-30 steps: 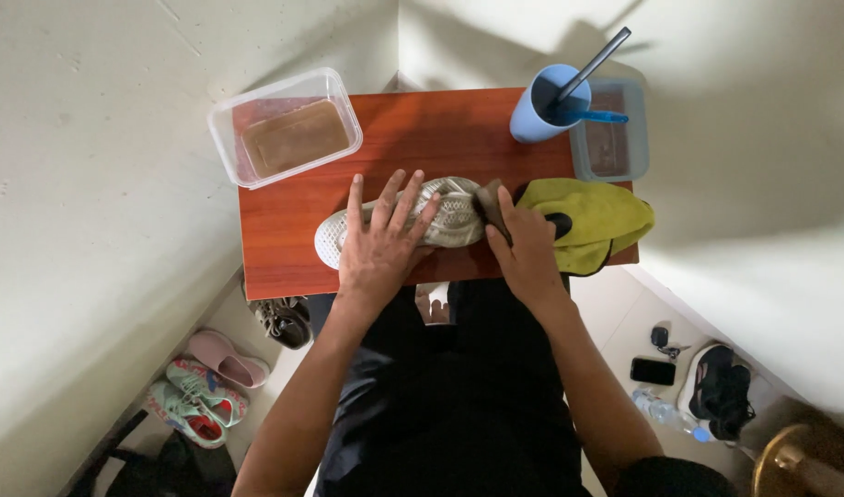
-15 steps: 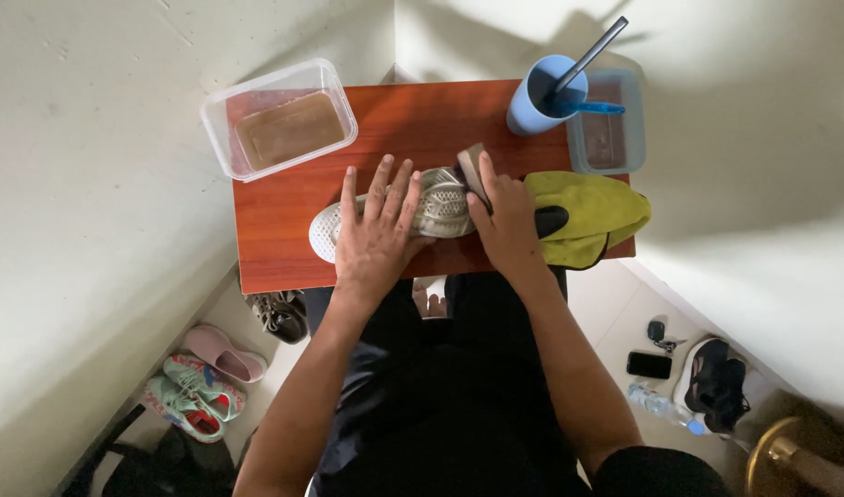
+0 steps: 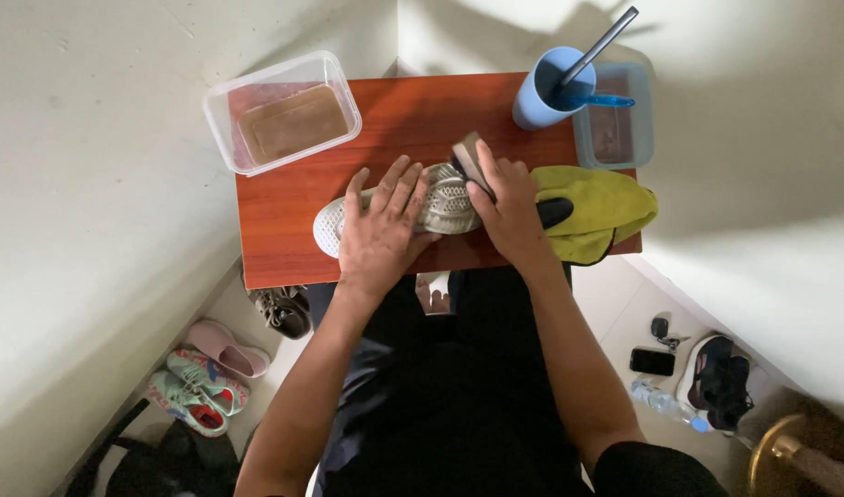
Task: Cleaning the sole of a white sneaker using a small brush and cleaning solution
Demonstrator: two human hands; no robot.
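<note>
Beyond the left grip (image 3: 378,232) on the white shoe (image 3: 440,204), bare red surface (image 3: 284,216) lay open up to the clear tub (image 3: 284,112) at the far left corner. Past the right grip (image 3: 511,210), the blue cup (image 3: 549,89) and grey container (image 3: 613,129) stood in the way; the yellow cloth (image 3: 601,210) lay just beside it, walls closing both sides

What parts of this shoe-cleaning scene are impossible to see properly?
Head view only:
- Shoe: middle hidden under left hand; heel under right hand.
- Brush: mostly covered by right hand.
- Blue cup: contents shadowed.
- Phone: too small for detail.
</note>
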